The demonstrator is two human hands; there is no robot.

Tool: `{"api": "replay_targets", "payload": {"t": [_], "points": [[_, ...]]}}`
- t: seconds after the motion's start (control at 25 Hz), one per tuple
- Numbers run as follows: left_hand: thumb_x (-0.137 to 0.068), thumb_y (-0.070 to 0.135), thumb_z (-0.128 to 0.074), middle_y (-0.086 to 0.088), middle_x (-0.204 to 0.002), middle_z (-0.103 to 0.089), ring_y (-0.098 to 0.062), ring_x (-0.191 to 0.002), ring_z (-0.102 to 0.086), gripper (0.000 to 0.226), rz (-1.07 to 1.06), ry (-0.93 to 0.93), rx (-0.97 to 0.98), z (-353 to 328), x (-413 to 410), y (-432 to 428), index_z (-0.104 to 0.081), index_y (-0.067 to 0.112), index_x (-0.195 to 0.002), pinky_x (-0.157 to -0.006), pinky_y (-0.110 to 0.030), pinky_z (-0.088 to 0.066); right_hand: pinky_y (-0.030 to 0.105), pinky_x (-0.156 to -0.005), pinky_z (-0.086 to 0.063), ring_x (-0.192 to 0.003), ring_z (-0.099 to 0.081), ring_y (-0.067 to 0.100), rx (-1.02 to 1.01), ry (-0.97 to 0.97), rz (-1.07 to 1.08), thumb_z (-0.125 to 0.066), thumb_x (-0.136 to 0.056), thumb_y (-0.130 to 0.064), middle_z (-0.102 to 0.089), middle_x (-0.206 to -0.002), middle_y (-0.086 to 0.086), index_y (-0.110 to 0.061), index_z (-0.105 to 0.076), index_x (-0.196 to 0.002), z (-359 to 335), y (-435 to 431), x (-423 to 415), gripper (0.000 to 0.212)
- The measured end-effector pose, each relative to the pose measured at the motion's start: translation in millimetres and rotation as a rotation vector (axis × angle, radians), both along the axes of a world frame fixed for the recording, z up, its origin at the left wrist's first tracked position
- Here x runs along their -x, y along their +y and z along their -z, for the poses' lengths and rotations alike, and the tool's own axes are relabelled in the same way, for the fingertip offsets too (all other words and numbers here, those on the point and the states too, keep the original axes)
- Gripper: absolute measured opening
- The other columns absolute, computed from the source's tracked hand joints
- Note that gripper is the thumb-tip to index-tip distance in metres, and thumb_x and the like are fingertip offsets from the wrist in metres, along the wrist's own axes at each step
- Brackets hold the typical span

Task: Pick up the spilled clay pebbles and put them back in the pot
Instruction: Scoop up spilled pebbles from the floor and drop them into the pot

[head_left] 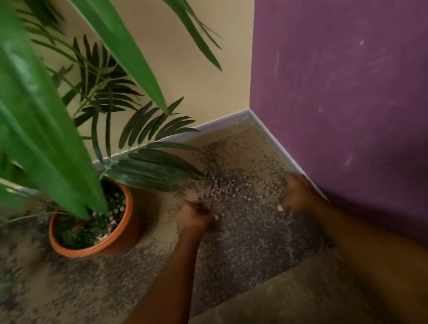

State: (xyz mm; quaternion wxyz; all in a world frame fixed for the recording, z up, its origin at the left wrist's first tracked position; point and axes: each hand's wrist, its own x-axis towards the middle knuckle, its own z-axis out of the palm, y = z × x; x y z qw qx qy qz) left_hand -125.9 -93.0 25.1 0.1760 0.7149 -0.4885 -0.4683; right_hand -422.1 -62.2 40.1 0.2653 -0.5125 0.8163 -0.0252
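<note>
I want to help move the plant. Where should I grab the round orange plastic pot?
Probably best with both hands on the sides of the round orange plastic pot, just under its thick raised rim, coming from the near side. The long green leaves lean over the top and block reaching down from above.

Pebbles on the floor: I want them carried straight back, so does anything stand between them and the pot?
Low palm fronds hang over the path from the pebbles to the pot, and broad leaves cover much of its opening. The floor between looks bare.
</note>
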Motion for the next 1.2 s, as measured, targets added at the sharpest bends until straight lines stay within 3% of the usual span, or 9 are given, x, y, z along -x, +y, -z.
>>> {"api": "replay_targets", "payload": {"t": [0.08, 0.16, 0.24, 0.4, 0.56, 0.8, 1.04, 1.2], "points": [[-0.066, 0.032, -0.1, -0.018, -0.145, -0.061, -0.035, -0.137, -0.058, 0.092, 0.197, -0.19, -0.036, 5.2, -4.4, -10.3, -0.057, 0.004, -0.142, -0.112, -0.045, -0.051, 0.04, -0.109, -0.049, -0.137, -0.048, 0.038, -0.054, 0.001, -0.022, -0.1, -0.054, -0.032, -0.043, -0.148, 0.023, -0.005, -0.05, -0.143, 3.1, -6.4, 4.7, 0.106], [-0.062, 0.042, -0.1, -0.017, -0.152, -0.055, -0.034, -0.142, -0.053, 0.106, 0.327, -0.309, -0.07, 8.6, -5.6, -20.0, -0.052, 0.008, -0.15, -0.116, -0.042, -0.048, 0.039, -0.11, -0.048, -0.138, -0.048, 0.038, -0.071, 0.013, -0.023, -0.1, -0.054, -0.036, -0.041, -0.15, 0.022, -0.005, -0.051, -0.145, 6.8, -12.6, 2.8, 0.108], [-0.06, 0.042, -0.101, -0.017, -0.151, -0.053, -0.034, -0.141, -0.052, 0.109, 0.356, -0.368, -0.047, 13.3, -4.9, -28.8, -0.05, 0.008, -0.151, -0.116, -0.04, -0.047, 0.039, -0.107, -0.051, -0.134, -0.052, 0.038, -0.052, 0.016, -0.016, -0.101, -0.051, -0.041, -0.045, -0.147, 0.023, -0.002, -0.055, -0.139, 10.4, -20.4, 0.5, 0.107], [-0.057, 0.035, -0.103, -0.02, -0.148, -0.047, -0.038, -0.137, -0.052, 0.11, 0.379, -0.387, 0.017, 22.1, -2.0, -39.9, -0.049, 0.004, -0.148, -0.114, -0.039, -0.048, 0.046, -0.112, -0.047, -0.139, -0.046, 0.038, -0.019, -0.101, 0.045, -0.103, -0.051, -0.033, -0.041, -0.152, 0.023, -0.002, -0.043, -0.148, 19.6, -32.6, -5.4, 0.118], [-0.061, 0.031, -0.1, -0.022, -0.144, -0.049, -0.039, -0.132, -0.055, 0.099, 0.391, -0.388, 0.084, 24.5, 0.5, -46.9, -0.051, 0.003, -0.142, -0.11, -0.045, -0.052, 0.051, -0.104, -0.052, -0.127, -0.054, 0.033, 0.0, -0.197, 0.07, -0.104, -0.049, -0.024, -0.048, -0.14, 0.014, -0.008, -0.047, -0.135, 25.7, -40.8, -8.4, 0.103], [-0.067, 0.022, -0.096, -0.02, -0.129, -0.067, -0.032, -0.119, -0.066, 0.067, 0.447, -0.361, 0.113, 27.2, 8.9, -55.4, -0.069, 0.003, -0.125, -0.096, -0.035, -0.056, 0.041, -0.099, -0.052, -0.126, -0.053, 0.03, -0.006, -0.226, -0.011, -0.102, -0.05, -0.021, -0.047, -0.141, 0.013, -0.009, -0.049, -0.135, 27.2, -50.5, -11.6, 0.101], [-0.072, 0.017, -0.094, -0.011, -0.125, -0.071, -0.026, -0.118, -0.068, 0.054, 0.448, -0.356, 0.1, 25.4, 15.7, -58.6, -0.074, 0.01, -0.121, -0.085, -0.023, -0.044, 0.037, -0.09, -0.053, -0.119, -0.051, 0.027, 0.006, -0.208, -0.137, -0.102, -0.051, -0.023, -0.045, -0.134, 0.009, -0.013, -0.056, -0.124, 30.2, -60.0, -41.7, 0.087], [-0.069, 0.017, -0.095, -0.012, -0.122, -0.073, -0.027, -0.114, -0.07, 0.057, 0.462, -0.323, 0.117, 23.8, 22.9, -57.5, -0.075, 0.009, -0.122, -0.094, -0.03, -0.055, 0.041, -0.094, -0.054, -0.122, -0.051, 0.03, 0.012, -0.209, -0.219, -0.102, -0.053, -0.025, -0.044, -0.131, 0.008, -0.013, -0.056, -0.124, 35.2, -64.3, -66.2, 0.085]]}}
